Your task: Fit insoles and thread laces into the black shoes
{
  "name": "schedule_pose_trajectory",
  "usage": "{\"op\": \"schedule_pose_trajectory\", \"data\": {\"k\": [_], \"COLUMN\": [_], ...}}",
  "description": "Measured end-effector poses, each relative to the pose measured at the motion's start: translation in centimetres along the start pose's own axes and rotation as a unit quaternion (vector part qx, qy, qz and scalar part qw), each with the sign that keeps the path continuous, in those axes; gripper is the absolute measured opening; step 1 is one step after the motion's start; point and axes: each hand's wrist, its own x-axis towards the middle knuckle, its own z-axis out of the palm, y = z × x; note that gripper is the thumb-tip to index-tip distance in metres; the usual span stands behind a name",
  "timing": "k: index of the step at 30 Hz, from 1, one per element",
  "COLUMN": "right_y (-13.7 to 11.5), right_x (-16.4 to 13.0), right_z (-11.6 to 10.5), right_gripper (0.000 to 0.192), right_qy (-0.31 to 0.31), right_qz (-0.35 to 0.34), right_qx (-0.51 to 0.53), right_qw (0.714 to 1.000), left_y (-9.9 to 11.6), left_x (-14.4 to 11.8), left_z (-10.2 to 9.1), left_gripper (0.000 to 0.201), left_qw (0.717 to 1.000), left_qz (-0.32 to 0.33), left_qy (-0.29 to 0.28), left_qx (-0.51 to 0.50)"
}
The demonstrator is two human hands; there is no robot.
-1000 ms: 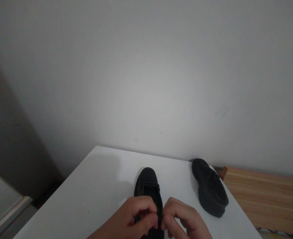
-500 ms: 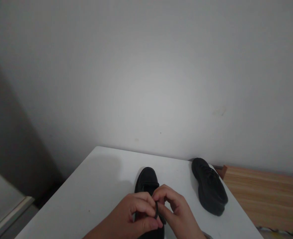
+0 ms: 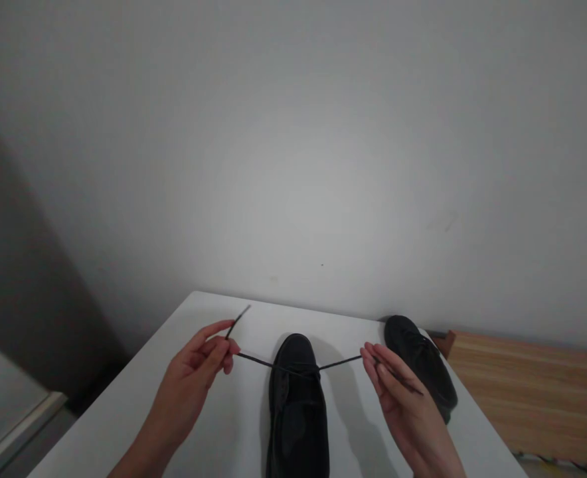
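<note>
A black shoe (image 3: 301, 425) stands on the white table, its toe pointing toward the wall. Out to its left, my left hand (image 3: 194, 372) pinches one end of the black shoelace (image 3: 254, 360), with the tip sticking up past the fingers. On the other side my right hand (image 3: 406, 401) grips the opposite lace end, whose tail lies across the fingers. Both lace ends run taut from the shoe's upper front, just above the tabletop. Behind my right hand sits a second black shoe (image 3: 425, 362), laced and partly covered by that hand.
The white table (image 3: 244, 411) stands against a pale wall (image 3: 293, 166). Past its right edge is a wooden surface (image 3: 532, 398). A light-coloured ledge (image 3: 24, 425) lies at the lower left, beyond the table's left edge.
My hands were together over the shoe, fingers on the lace. They have drawn apart to left and right, stretching the lace ends sideways and uncovering the shoe.
</note>
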Motion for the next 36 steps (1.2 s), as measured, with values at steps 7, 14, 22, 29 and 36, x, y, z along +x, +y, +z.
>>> {"op": "schedule_pose_trajectory", "data": {"k": [7,14,22,29,36], "right_y": [0.7,1.8,2.4,3.4,3.2], "right_x": [0.6,1.5,1.1,1.5,1.0], "right_z": [-1.3,-1.5,-1.7,-2.0,-1.8], "right_gripper": [0.049,0.035,0.035,0.026,0.020], "right_qy": [0.027,-0.001,-0.098,-0.178,-0.186], "right_qz": [0.023,0.004,-0.043,-0.110,-0.145], "right_qx": [0.035,0.051,-0.286,-0.468,-0.506], "right_qw": [0.999,0.999,0.952,0.859,0.829], "left_y": [-1.2,-1.8,-1.9,-4.1,-4.6], "left_x": [0.8,1.3,0.0,-0.3,-0.1], "left_z": [-2.0,-1.9,-0.9,1.0,2.4], "left_gripper": [0.050,0.038,0.015,0.011,0.010], "left_qw": [0.985,0.983,0.967,0.835,0.761], "left_qz": [-0.008,0.018,0.082,0.264,0.294], "left_qy": [0.111,0.092,-0.106,-0.246,-0.263], "left_qx": [-0.130,-0.159,0.217,0.414,0.515]}}
